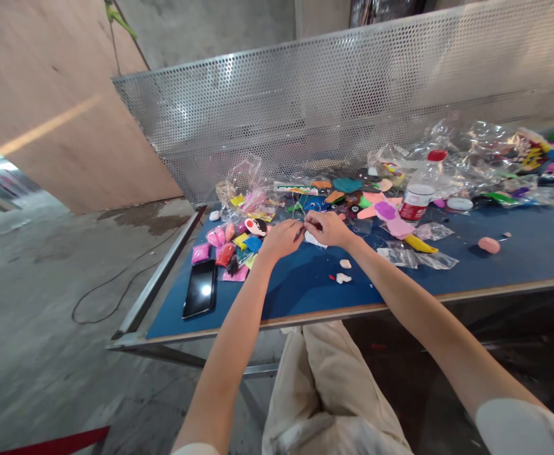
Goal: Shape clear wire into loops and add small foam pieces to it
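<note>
My left hand [282,240] and my right hand [328,229] meet over the middle of the blue table, fingertips pinched close together. Whatever lies between their fingers is too small or hidden to make out. Just below my right fingers rests a white piece [315,239], partly covered by the hand. Nearer the front edge are two small white clay-like lumps, one rounded [345,263] and one uneven [343,278], with a tiny red bit [332,277] beside them. Left of my left hand sits a white, black and red figure piece [256,226].
A black phone [199,289] lies at the table's left, by several small coloured packets [224,254]. A red-capped bottle [419,189] stands right of my hands, behind a pink and purple shape [393,215]. Clear plastic bags [489,151] pile along the perforated metal panel [277,107].
</note>
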Tool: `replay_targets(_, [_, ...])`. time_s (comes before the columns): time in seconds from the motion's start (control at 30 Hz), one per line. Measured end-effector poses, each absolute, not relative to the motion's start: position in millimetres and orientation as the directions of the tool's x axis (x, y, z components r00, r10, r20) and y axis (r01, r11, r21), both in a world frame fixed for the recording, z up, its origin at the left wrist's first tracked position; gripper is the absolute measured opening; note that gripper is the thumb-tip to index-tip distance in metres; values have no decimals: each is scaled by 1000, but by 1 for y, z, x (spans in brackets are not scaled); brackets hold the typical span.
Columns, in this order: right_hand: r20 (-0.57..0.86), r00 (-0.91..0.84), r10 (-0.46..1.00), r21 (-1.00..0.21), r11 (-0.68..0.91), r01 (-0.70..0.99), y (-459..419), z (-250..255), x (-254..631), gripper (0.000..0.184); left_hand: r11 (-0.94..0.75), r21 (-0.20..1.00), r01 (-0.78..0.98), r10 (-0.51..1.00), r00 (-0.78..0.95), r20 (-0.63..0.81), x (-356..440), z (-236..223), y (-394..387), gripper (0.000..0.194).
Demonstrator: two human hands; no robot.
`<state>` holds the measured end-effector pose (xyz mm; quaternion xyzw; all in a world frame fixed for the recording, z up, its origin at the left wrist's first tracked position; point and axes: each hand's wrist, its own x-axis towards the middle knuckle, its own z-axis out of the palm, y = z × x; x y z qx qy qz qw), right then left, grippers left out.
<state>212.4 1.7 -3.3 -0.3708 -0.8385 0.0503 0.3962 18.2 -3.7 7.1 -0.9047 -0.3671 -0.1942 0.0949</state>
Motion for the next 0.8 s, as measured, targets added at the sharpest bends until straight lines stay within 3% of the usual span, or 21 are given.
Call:
replay_targets(0.13, [617, -357, 701, -447, 686, 575, 3, -3, 210, 26, -731, -49, 681, 603, 677, 422, 20, 5, -4, 23])
replay_targets(0.4, [633, -224, 741, -442, 583, 682, 6, -4, 204, 36, -701, -75, 710, 633, 667, 393, 25, 1, -1, 29])
replay_targets(0.57, [618, -212, 757, -505, 589, 631, 7, -7, 201, 35, -670, -80, 738, 676, 652, 343, 27, 1, -3, 31])
replay_targets(0.8, [633, 0, 774, -643, 526, 556, 5, -15, 189, 41, -650, -26, 760, 700, 611, 368, 33, 2, -6, 29])
